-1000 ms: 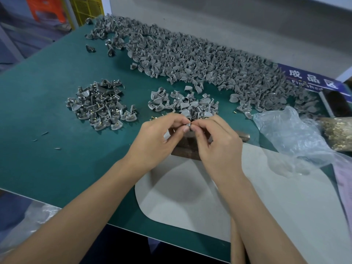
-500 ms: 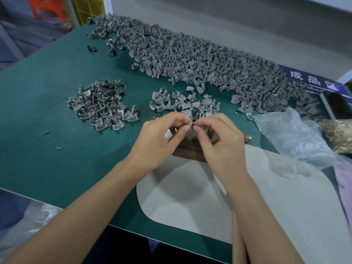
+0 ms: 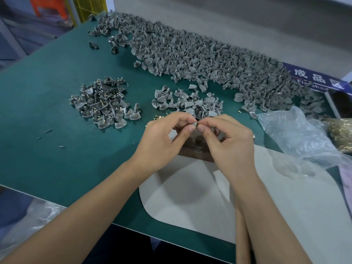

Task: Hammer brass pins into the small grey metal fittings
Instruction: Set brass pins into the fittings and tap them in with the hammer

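Note:
My left hand (image 3: 162, 141) and my right hand (image 3: 226, 141) meet fingertip to fingertip above a dark wooden block (image 3: 196, 151). Between them they pinch one small grey fitting (image 3: 194, 123); what the right fingertips hold against it is too small to tell. A small heap of plain grey fittings (image 3: 188, 102) lies just beyond the hands. A few loose brass pins (image 3: 159, 117) lie left of my left hand. A heap of fittings with brass pins in them (image 3: 103, 103) sits at the left. A wooden handle (image 3: 242, 239) runs under my right forearm.
A long bank of grey fittings (image 3: 200, 58) covers the back of the green mat (image 3: 47, 111). A clear plastic bag (image 3: 297, 134) and a pile of brass pins (image 3: 341, 134) lie at the right. A pale sheet (image 3: 285, 197) covers the near right. A blue sign (image 3: 316, 79) lies behind.
Both hands stay together at the fitting, with only small finger movements. Nothing else on the table has moved.

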Tool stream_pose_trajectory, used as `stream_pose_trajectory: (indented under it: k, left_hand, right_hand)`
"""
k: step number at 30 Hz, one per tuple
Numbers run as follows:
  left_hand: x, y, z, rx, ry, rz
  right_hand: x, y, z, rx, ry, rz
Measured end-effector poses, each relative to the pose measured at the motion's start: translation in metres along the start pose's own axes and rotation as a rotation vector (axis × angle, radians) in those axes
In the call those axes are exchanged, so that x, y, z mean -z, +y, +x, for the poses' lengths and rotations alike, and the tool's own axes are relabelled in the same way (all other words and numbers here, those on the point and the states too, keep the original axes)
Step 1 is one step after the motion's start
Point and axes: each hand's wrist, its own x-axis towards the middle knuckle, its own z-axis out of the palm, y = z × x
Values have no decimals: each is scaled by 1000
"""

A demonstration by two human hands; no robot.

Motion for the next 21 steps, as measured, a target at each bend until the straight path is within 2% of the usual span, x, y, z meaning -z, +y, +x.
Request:
stream_pose_trajectory:
  k: [6, 10, 17, 21]
  left_hand:
    - [-2, 0, -1, 45, -14, -27]
    - [-5, 4, -2, 85, -17, -37]
    - [-3, 8, 2, 118, -36, -8]
    - [1, 6, 4, 81, -73, 66]
  right_hand:
    - [5, 3, 2, 1, -43, -16]
    - [8, 7, 4, -12, -44, 54]
    - [2, 4, -2, -10, -20, 14]
    - [16, -8, -3, -3, 86, -139]
